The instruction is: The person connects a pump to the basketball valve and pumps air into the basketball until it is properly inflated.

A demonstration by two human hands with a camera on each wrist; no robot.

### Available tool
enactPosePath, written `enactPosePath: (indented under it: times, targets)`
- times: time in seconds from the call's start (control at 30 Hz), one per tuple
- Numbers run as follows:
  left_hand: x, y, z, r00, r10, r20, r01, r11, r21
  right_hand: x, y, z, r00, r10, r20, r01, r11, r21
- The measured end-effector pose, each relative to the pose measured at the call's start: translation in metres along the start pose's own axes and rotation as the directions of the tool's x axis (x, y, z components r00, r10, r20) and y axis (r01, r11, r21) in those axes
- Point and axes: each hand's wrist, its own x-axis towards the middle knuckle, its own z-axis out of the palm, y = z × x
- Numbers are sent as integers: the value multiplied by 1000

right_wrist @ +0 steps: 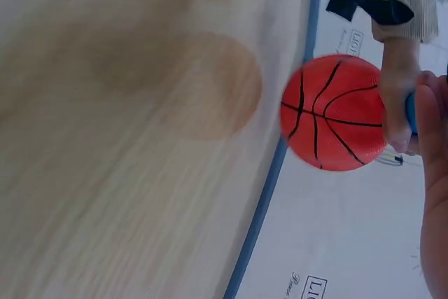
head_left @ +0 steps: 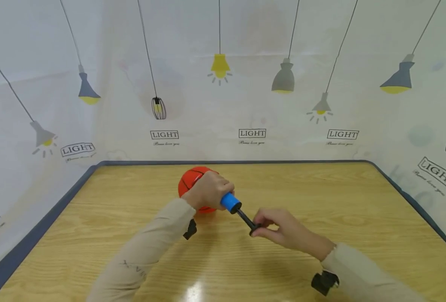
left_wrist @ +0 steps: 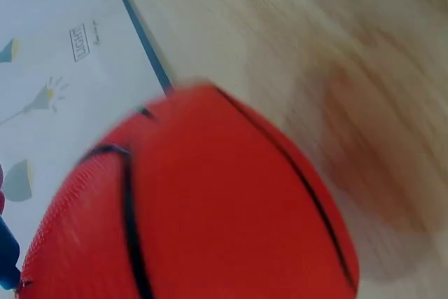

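Note:
My left hand grips the blue barrel of a hand pump, which slants down toward the right. Its black rod is drawn out, and my right hand pinches the black handle at the end between thumb and fingers. Behind the left hand is a red ball with black basketball lines, partly covered by that hand. The left wrist view shows the ball large, with the pump's blue end meeting its side at the left edge. In the right wrist view the ball appears beside the left hand.
A wood-grain table with a dark blue edge lies under the hands. White walls printed with hanging lamps stand around it. A small black device is strapped at the right wrist, another at the left.

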Motion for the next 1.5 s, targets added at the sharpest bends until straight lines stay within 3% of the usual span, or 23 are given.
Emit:
enactPosePath:
  times: [0.17, 0.33, 0.53, 0.73, 0.87, 0.97, 1.03, 1.27, 1.5]
  targets:
    - [3, 1, 3, 995, -28, -91, 26, 999, -20, 22, 11, 0, 997, 54, -63, -52, 998, 40]
    - [6, -6, -2, 996, -6, -88, 6, 1000, -6, 16, -3, -6, 988, 133, -82, -126, 988, 87]
    - [4, -17, -10, 995, -21, -96, 22, 1000, 2, 2, -28, -14, 997, 55, -50, -49, 994, 98]
    - [5, -12, -9, 995, -21, -102, 14, 998, -62, 27, -13, -13, 1000, 6, 24, -6, 1000, 12]
    - [6, -8, -7, 988, -42, -147, 32, 997, -66, 41, -4, -11, 997, 79, 6, -79, 996, 51]
    - [5, -10, -7, 992, -26, -127, 21, 999, -48, 38, -6, -9, 987, 159, -29, -157, 985, 74]
    - [5, -13, -8, 994, -14, -111, 10, 999, -33, 33, -12, -9, 984, 171, -48, -167, 983, 71]
    - [-3, -22, -15, 991, -40, -130, 41, 999, 9, 9, -30, -16, 998, 61, -34, -57, 992, 111]
    - [7, -4, -7, 996, 48, -75, -50, 998, -26, 27, -11, -10, 997, 46, 63, -45, 999, -12]
